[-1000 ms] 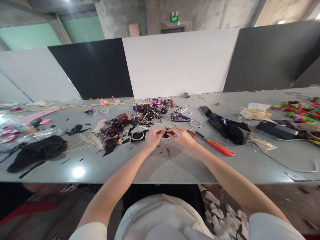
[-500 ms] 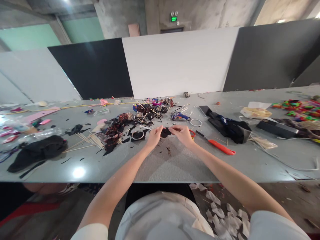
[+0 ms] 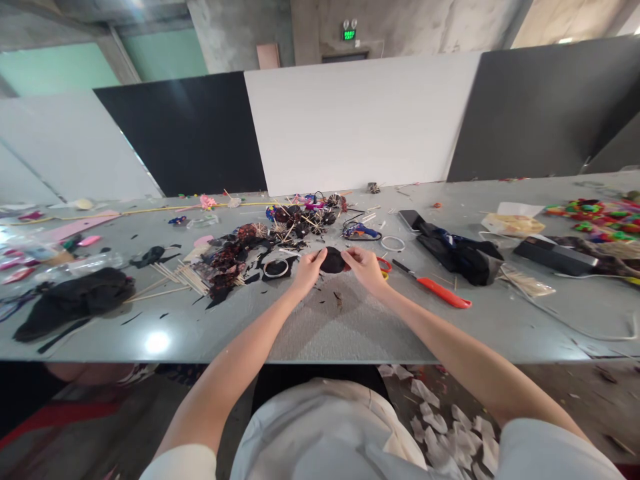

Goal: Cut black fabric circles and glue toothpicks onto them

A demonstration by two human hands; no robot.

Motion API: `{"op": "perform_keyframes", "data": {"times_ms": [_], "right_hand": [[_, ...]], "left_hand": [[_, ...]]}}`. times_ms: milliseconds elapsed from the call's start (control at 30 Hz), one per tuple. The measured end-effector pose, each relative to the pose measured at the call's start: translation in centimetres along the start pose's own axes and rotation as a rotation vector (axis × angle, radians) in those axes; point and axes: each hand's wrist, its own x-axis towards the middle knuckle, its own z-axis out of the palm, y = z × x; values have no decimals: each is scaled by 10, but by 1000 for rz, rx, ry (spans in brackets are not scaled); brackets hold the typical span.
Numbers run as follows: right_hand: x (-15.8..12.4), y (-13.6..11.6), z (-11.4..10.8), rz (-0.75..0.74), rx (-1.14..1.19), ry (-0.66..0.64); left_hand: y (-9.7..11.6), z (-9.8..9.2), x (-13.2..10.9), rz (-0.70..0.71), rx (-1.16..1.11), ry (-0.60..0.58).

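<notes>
A round black piece of fabric is held up a little above the table between my two hands. My left hand pinches its left edge, and my right hand pinches the right edge. A white ring lies left of my left hand, on and among black scraps. Just beyond the hands rests a blue glue gun with a dark cord. Right of it is a second white ring. Close to my right hand, partly hidden behind it, lie red and yellow rings.
An orange-handled knife lies to the right, near a phone and black cloth. Leftward are patterned dark fabric, wooden sticks and a black cloth bundle. Upright panels stand behind the table.
The black fabric has been tilted up and spread, so more of its round face shows. Both hands have stayed in nearly the same place.
</notes>
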Motion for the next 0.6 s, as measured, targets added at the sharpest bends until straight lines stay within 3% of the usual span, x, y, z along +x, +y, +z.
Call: {"op": "perform_keyframes", "data": {"times_ms": [267, 467, 600], "right_hand": [[-5, -8, 0, -59, -95, -54], [-6, -2, 3, -28, -85, -42], [-6, 0, 4, -41, -85, -12]], "left_hand": [[13, -1, -5, 81, 138, 21], [12, 0, -7, 50, 181, 28], [7, -1, -7, -25, 55, 49]]}}
